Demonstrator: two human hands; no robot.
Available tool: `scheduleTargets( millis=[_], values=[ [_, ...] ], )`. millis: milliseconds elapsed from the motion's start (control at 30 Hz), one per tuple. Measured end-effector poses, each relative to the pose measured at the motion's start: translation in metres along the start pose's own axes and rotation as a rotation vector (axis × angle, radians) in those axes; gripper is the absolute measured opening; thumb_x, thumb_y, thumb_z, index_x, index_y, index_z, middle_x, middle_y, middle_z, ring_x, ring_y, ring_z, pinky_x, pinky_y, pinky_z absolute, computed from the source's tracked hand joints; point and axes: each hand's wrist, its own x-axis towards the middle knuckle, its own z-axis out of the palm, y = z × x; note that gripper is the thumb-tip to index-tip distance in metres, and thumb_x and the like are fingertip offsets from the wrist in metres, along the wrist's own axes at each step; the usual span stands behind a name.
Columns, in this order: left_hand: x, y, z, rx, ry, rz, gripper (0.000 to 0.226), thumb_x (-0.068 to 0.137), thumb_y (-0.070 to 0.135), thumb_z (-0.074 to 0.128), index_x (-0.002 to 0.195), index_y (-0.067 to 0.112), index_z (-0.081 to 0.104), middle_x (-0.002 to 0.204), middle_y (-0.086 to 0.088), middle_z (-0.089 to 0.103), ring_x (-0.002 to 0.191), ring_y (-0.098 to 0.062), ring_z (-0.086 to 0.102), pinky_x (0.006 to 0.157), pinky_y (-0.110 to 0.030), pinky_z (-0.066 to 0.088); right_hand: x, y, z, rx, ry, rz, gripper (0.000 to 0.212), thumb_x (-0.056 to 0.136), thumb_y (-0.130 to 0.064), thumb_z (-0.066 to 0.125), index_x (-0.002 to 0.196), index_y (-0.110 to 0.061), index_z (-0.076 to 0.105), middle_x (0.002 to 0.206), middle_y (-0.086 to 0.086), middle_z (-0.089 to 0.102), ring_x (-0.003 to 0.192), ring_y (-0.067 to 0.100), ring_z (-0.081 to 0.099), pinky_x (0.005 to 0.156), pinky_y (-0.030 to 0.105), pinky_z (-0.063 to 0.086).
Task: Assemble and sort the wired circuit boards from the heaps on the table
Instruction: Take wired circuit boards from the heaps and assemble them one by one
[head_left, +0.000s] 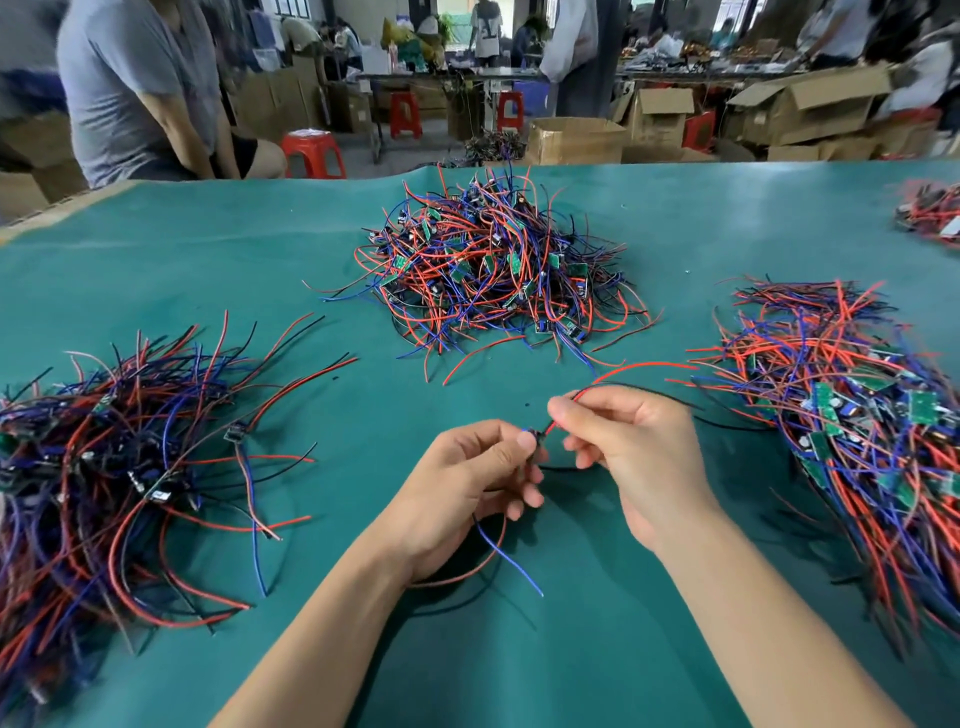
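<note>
The left hand (467, 483) has its fingers (524, 441) curled and pinched on a small wired circuit board (535, 441), mostly hidden behind the fingertips, held in the air above the near middle of the worktop (156, 270). The right hand (628, 447) is just beside it, thumb and forefinger clamped on the board's red wire (623, 371), which arcs up and away toward the right edge; a black wire (670, 397) runs off the same way behind that hand. Below the left hand a blue wire (511, 561) and a dull red wire (467, 571) hang down in a loop toward the near edge. Three heaps of boards with red, blue and black leads lie round the hands on the green-covered worktop: a loose mound (488, 265) toward the far edge at the middle, a darker spread (119, 457) by the left edge with wires fanned toward the centre, and a long heap (857, 431) by the right edge showing many green boards. A smaller heap (932, 213) sits at the far right corner, cut off by the frame. Beyond the far edge a person in a grey shirt (140, 88) sits near a red stool (314, 153), with cardboard boxes (576, 140) on the floor behind.
</note>
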Motion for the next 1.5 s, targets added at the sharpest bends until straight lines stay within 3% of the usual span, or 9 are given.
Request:
scheduleTargets(
  millis=[200,333,500,633,733,833,1033,1233,1500],
  values=[
    [0.001,-0.005,-0.002,0.119,-0.045,-0.011,0.018,0.091,0.027,0.066,0.086,0.009,0.066,0.073,-0.005,0.053,0.051,-0.011,0.04,0.047,-0.017,0.026,0.016,-0.006,-0.026,-0.105,0.337,-0.156,0.018,0.081,-0.011,0.084,0.066,-0.017,0.074,0.056,-0.002,0.067,0.048,0.01,0.062,0.044,0.019,0.046],
    [0.002,-0.007,-0.003,0.176,-0.067,0.001,0.02,0.092,0.03,0.064,0.087,0.011,0.068,0.071,-0.002,0.053,0.051,-0.01,0.042,0.047,-0.017,0.03,0.022,-0.005,-0.037,-0.164,0.437,-0.244,0.018,0.084,-0.016,0.081,0.068,-0.017,0.073,0.051,-0.005,0.062,0.045,0.009,0.06,0.041,0.02,0.046],
    [0.002,-0.009,-0.001,0.103,-0.03,0.031,0.02,0.095,0.024,0.065,0.094,0.005,0.068,0.074,-0.004,0.057,0.056,-0.014,0.053,0.05,-0.02,0.043,0.02,-0.009,-0.037,0.327,0.455,-0.046,0.021,0.097,-0.014,0.069,0.077,-0.005,0.068,0.058,0.001,0.066,0.048,0.01,0.061,0.047,0.02,0.05],
    [0.008,-0.01,-0.003,-0.082,0.176,0.064,0.013,0.097,0.004,0.055,0.099,-0.005,0.064,0.079,-0.013,0.061,0.061,-0.016,0.061,0.056,-0.021,0.051,0.014,-0.011,-0.021,0.601,0.317,0.147,0.024,0.099,-0.018,0.064,0.094,0.005,0.066,0.082,0.015,0.075,0.074,0.02,0.076,0.066,0.024,0.061],
    [0.009,-0.01,-0.004,-0.135,0.195,0.075,0.014,0.098,-0.004,0.05,0.1,-0.005,0.064,0.083,-0.017,0.066,0.067,-0.018,0.066,0.061,-0.022,0.054,0.001,0.001,0.001,0.281,0.012,0.189,0.017,0.093,-0.015,0.069,0.091,0.001,0.072,0.08,0.015,0.073,0.073,0.024,0.072,0.066,0.027,0.06],
    [0.006,-0.009,-0.002,-0.076,0.134,0.087,0.016,0.097,-0.002,0.053,0.103,-0.007,0.068,0.083,-0.016,0.07,0.069,-0.018,0.066,0.062,-0.022,0.054,-0.011,0.011,0.013,-0.094,-0.252,-0.005,0.013,0.087,-0.022,0.078,0.087,-0.009,0.077,0.072,0.008,0.068,0.064,0.019,0.06,0.064,0.029,0.055],
    [0.003,-0.005,0.0,0.031,0.134,0.074,0.016,0.093,0.002,0.061,0.082,0.002,0.072,0.071,-0.012,0.066,0.054,-0.014,0.056,0.05,-0.02,0.044,-0.01,0.005,0.004,-0.3,-0.233,-0.164,0.023,0.072,-0.035,0.081,0.09,-0.02,0.081,0.074,0.005,0.075,0.069,0.018,0.069,0.081,0.041,0.058],
    [0.0,-0.002,0.0,0.099,0.118,0.044,0.02,0.084,0.018,0.066,0.065,0.014,0.071,0.061,-0.006,0.056,0.049,-0.013,0.044,0.047,-0.02,0.035,-0.009,-0.001,0.0,-0.217,-0.283,-0.149,0.013,0.078,-0.015,0.085,0.089,-0.022,0.083,0.093,0.0,0.08,0.086,0.011,0.073,0.09,0.035,0.059],
    [-0.001,-0.001,-0.006,-0.109,0.041,-0.006,0.009,0.077,0.003,0.062,0.073,0.003,0.071,0.067,-0.01,0.06,0.056,-0.016,0.052,0.054,-0.022,0.044,-0.013,-0.01,0.001,-0.091,-0.386,-0.101,0.017,0.07,-0.019,0.089,0.086,-0.018,0.084,0.095,0.007,0.078,0.087,0.016,0.072,0.085,0.028,0.058]
  ],
)
